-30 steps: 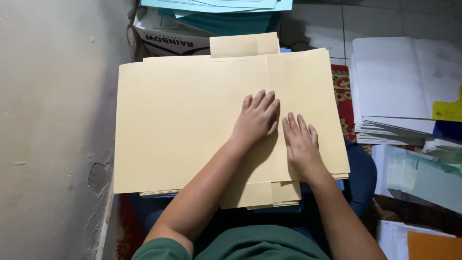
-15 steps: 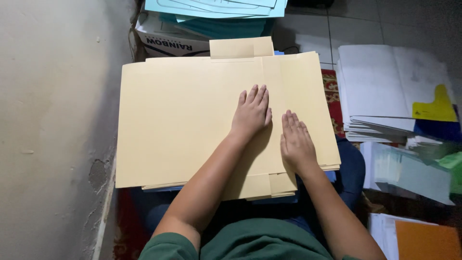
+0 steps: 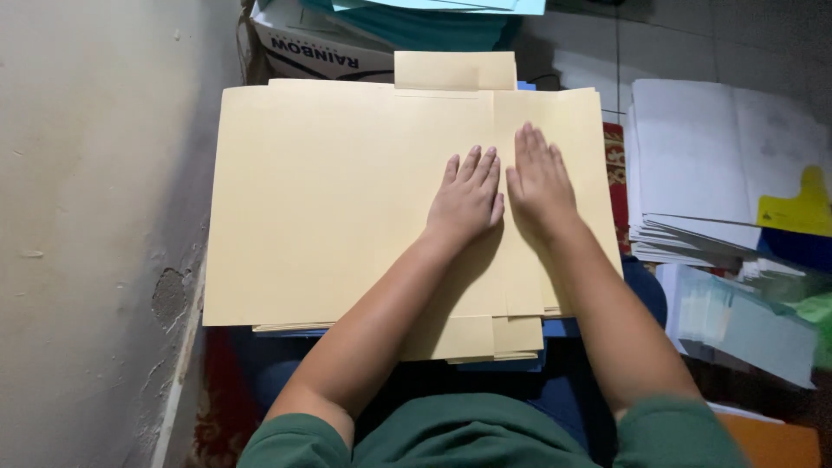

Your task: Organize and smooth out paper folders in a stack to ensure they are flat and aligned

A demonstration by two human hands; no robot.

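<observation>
Left hand [image 3: 468,199] and right hand [image 3: 539,178] lie flat, fingers extended, gripping nothing, side by side on a manila folder [image 3: 347,199]; white paper stacks [image 3: 702,165] sit nearby.

- A single view, from a camera worn on the person's head.
- It looks almost straight down over the green sleeves onto the lap, where the manila folder [image 3: 347,199] lies.
- It sits close: the left hand [image 3: 465,201] and right hand [image 3: 539,178] fill the centre.
- The wall [image 3: 95,217] bounds the left edge, paper stacks [image 3: 711,165] the right.
</observation>
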